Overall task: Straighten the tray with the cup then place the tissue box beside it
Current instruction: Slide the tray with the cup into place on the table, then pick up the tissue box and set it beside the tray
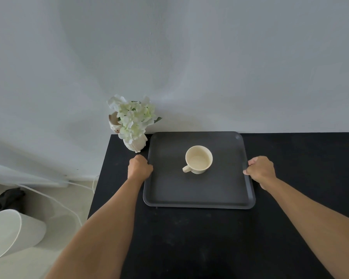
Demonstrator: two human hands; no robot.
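On the black tabletop (189,238): a dark grey tray (199,190) sits near the wall, its edges roughly square to the tabletop's back edge.
Cup (198,159): cream, upright, in the middle of the tray, handle pointing toward the near left.
Left hand (139,167): closed on the tray's left rim.
Right hand (261,170): closed on the tray's right rim.
Flower vase (132,127): just beside the tray's far left corner.
Floor, left: a white bin (10,234).
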